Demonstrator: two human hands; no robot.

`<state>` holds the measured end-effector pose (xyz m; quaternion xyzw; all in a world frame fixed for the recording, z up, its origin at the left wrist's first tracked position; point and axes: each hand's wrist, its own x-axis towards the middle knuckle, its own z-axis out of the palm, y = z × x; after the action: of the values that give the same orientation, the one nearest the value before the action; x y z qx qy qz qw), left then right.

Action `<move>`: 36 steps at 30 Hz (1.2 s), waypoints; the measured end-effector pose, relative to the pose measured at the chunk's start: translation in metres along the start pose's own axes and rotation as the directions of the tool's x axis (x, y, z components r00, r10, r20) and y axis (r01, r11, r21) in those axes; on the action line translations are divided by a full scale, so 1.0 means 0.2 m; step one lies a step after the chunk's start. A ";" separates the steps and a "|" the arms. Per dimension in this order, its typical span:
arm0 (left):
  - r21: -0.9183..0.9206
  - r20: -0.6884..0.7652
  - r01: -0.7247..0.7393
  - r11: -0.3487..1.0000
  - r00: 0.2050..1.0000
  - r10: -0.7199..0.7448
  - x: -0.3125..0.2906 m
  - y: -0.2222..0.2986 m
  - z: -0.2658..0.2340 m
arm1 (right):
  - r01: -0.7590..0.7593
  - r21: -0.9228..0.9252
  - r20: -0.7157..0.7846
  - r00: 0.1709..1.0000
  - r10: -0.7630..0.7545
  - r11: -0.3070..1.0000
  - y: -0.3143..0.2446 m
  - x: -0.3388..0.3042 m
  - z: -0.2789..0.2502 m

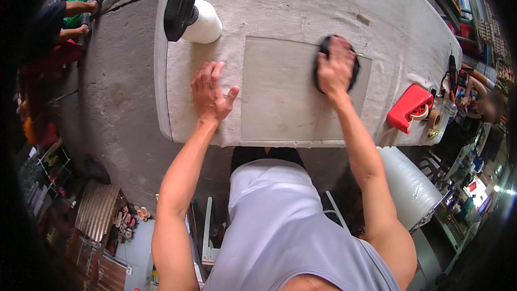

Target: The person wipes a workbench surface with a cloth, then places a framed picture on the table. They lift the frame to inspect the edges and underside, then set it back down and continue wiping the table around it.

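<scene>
A clear rectangular glass sheet (285,91) lies flat on the cloth-covered table (280,5). Over its far right part, my right hand (335,67) presses a dark, roundish wiping cloth (353,75) against the surface; both are smeared by motion. The fingers stretch forward over the cloth, and the palm covers its middle. To the left of the glass, my left hand (211,92) rests on the table cover with its fingers apart and nothing in it. Beyond that hand stands a white spray bottle (204,21) with a black trigger head (179,5).
A red tape dispenser (404,109) sits at the table's right end, near a tape roll (434,118) and a black-handled tool (452,73). Below that end stands a large roll of clear plastic wrap (409,186). People are at the far left and far right.
</scene>
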<state>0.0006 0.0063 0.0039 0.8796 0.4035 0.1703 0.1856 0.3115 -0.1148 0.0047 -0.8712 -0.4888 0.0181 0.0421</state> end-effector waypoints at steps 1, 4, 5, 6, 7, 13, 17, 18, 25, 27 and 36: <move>-0.002 0.004 -0.004 1.000 1.000 0.004 0.00 0.00 0.00 | 0.056 0.053 0.014 0.998 -0.057 0.997 -0.18 0.04 0.01; -0.006 -0.003 -0.011 1.000 1.000 0.011 0.01 0.00 0.00 | 0.253 0.150 -0.013 0.967 -0.254 0.956 -0.57 0.12 0.07; -0.010 -0.009 -0.014 1.000 1.000 0.014 0.02 0.00 0.00 | 0.285 0.176 -0.034 0.958 -0.284 0.942 -0.65 0.13 0.09; -0.016 -0.015 -0.013 1.000 1.000 0.013 0.02 0.00 0.01 | 0.305 0.181 -0.037 0.952 -0.303 0.935 -0.72 0.13 0.10; -0.014 -0.043 -0.012 1.000 0.999 0.011 0.02 0.00 0.01 | 0.333 0.206 -0.053 0.943 -0.330 0.920 -0.77 0.12 0.10; -0.083 -0.133 -0.004 0.997 0.991 -0.007 0.01 0.01 0.02 | 0.445 0.266 -0.082 0.894 -0.440 0.855 -0.90 -0.12 0.11; -0.142 -0.152 -0.001 0.990 0.988 -0.021 0.01 -0.02 0.03 | 0.449 0.355 0.025 0.872 -0.488 0.820 -0.94 -0.51 0.02; -0.135 -0.153 -0.003 0.991 0.988 -0.017 0.00 -0.02 0.03 | 0.442 0.367 0.074 0.863 -0.500 0.818 -0.95 -0.60 0.01; -0.065 -0.151 -0.050 0.997 0.988 0.039 0.00 -0.07 0.06 | 0.408 0.466 0.022 0.882 -0.472 0.785 -0.81 -0.77 -0.03; -0.043 -0.147 -0.049 0.998 0.988 0.042 0.01 -0.09 0.07 | 0.292 0.420 0.057 0.936 -0.347 0.859 -0.53 -0.77 -0.06; -0.007 -0.132 -0.041 0.999 0.990 0.040 0.01 -0.06 0.06 | -0.123 0.141 0.071 0.991 0.114 0.982 0.48 -0.93 -0.14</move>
<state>-0.0018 0.0126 -0.0116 0.8736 0.3962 0.2337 0.1591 0.2976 -0.3237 0.0212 -0.8924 -0.4345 0.0835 0.0886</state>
